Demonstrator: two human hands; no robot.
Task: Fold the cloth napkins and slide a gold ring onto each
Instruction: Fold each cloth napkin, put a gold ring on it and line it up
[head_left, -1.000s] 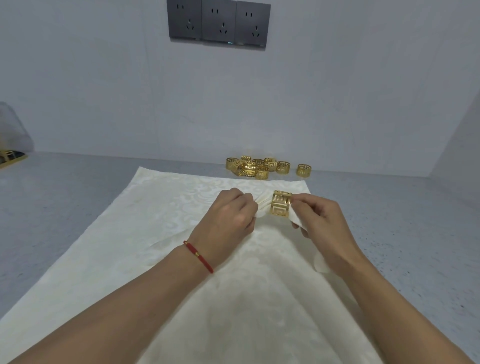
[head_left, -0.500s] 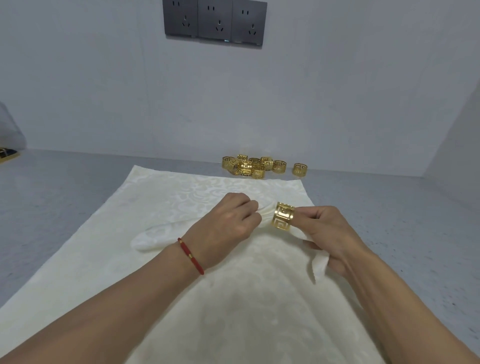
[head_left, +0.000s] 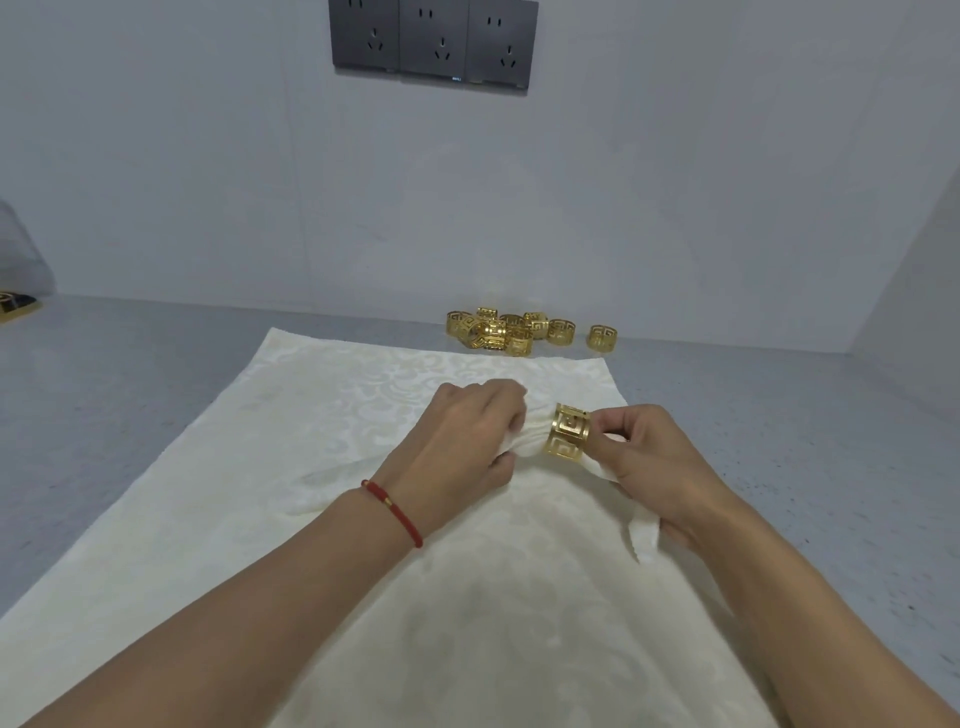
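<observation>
Right hand (head_left: 657, 467) pinching the gold ring (head_left: 567, 433) between thumb and fingertips, remaining fingers curled loosely, a tail of the rolled napkin (head_left: 530, 441) trailing out beneath the palm toward the wrist. Left hand (head_left: 467, 441) closed around the bunched napkin just left of the ring, knuckles up, a red cord bracelet (head_left: 393, 512) at the wrist. Both forearms reaching in from the near edge, converging above the cloth.

Ring already threaded onto the napkin, cloth showing on both sides of it; judged part-way along, probably needing a further slide toward the middle and some tidying of the gathered folds. Napkin itself rolled or gathered rather than crisply folded, held slightly above the larger cream damask cloth (head_left: 260, 493) spread flat on the grey surface (head_left: 104, 389).

Beyond the hands, near the far edge of the cloth, a heap of spare gold rings (head_left: 506, 330), with one lone ring (head_left: 601, 336) set a little apart to the right. No finished napkins in view, so most of the job judged still ahead. Dark wall sockets (head_left: 434, 41) above.
</observation>
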